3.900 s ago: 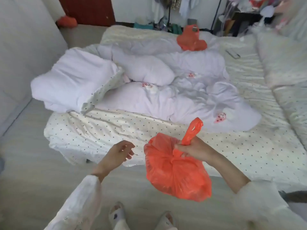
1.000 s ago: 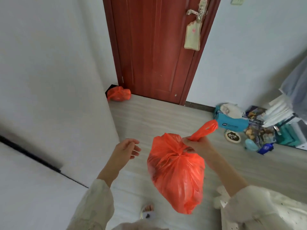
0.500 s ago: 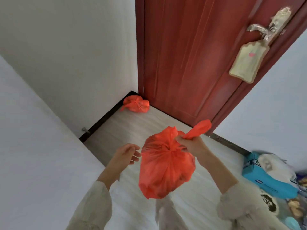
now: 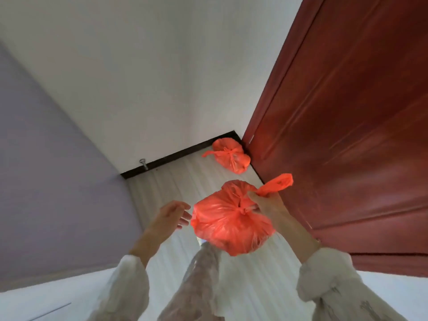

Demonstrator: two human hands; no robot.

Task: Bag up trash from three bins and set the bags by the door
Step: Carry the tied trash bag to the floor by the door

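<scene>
Head view: right hand [image 4: 266, 205] gripping tied orange bag [image 4: 231, 223] mid-air; left hand [image 4: 170, 216] open; second bag [image 4: 230, 155] far, against door [image 4: 347, 112] edge; bare floor [image 4: 180, 179] between.

No legible text, label, brand, number or sign is found in the head view. The two orange bags [image 4: 231, 218] are seen to be plain, with no print recorded on either. The red door [image 4: 347, 135] is noted as unmarked over the part in view. Nothing is found written on the wall [image 4: 139, 66] or the floor [image 4: 180, 181].
</scene>
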